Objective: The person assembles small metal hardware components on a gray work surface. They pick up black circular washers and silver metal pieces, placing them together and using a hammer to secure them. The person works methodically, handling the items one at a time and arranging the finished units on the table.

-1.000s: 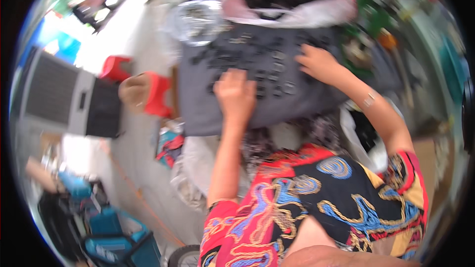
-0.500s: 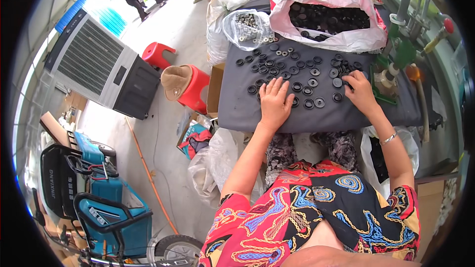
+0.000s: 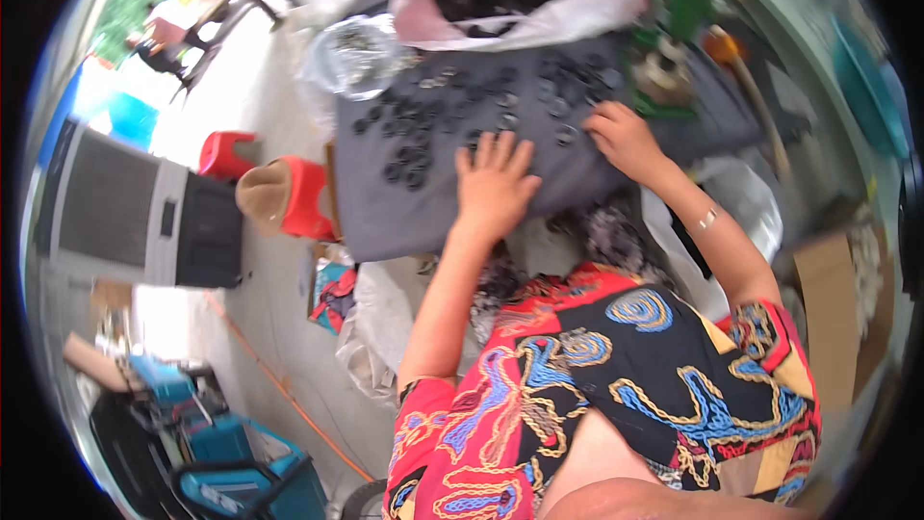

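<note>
Many small black ring-shaped parts (image 3: 409,125) lie over the dark grey cloth-covered table (image 3: 385,221), blurred by motion. My left hand (image 3: 494,185) rests palm down on the cloth with its fingers spread, the fingertips at the near edge of the black parts. A little to the right, my right hand (image 3: 624,142) has its thumb and fingers drawn together at a loose group of black round parts (image 3: 568,77). What sits between those fingertips is too blurred to make out.
A white and red sack (image 3: 616,0) of black parts stands at the table's back. Left of it is a clear bag (image 3: 361,58) of small pieces. A green hand press (image 3: 664,72) stands at the right. Red stools (image 3: 310,197) and an air cooler (image 3: 111,202) are at the left.
The whole view has swung, shifting the table left in the picture, and is blurrier. My left hand's fingers are spread wider, and fewer black rings show just right of it.
</note>
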`<action>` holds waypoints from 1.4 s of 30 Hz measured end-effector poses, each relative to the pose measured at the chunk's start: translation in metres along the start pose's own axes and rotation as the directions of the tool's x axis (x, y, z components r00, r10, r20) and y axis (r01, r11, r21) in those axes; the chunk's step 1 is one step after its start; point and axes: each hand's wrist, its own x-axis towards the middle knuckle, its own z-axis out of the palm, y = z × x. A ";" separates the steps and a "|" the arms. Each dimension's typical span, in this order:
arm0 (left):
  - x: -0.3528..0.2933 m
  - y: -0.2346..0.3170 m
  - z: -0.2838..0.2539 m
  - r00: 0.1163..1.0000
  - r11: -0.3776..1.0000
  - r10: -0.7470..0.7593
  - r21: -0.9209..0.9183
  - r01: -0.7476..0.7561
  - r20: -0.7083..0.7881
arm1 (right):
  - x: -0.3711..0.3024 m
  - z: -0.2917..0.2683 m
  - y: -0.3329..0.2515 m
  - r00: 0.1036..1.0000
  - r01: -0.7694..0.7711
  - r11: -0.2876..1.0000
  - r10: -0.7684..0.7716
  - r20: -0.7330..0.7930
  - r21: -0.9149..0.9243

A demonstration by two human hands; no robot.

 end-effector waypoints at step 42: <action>-0.024 -0.041 0.002 0.817 0.929 -0.370 -0.188 0.319 -0.443 | 0.067 0.032 -0.006 0.990 -0.048 0.973 0.077 0.120 -0.227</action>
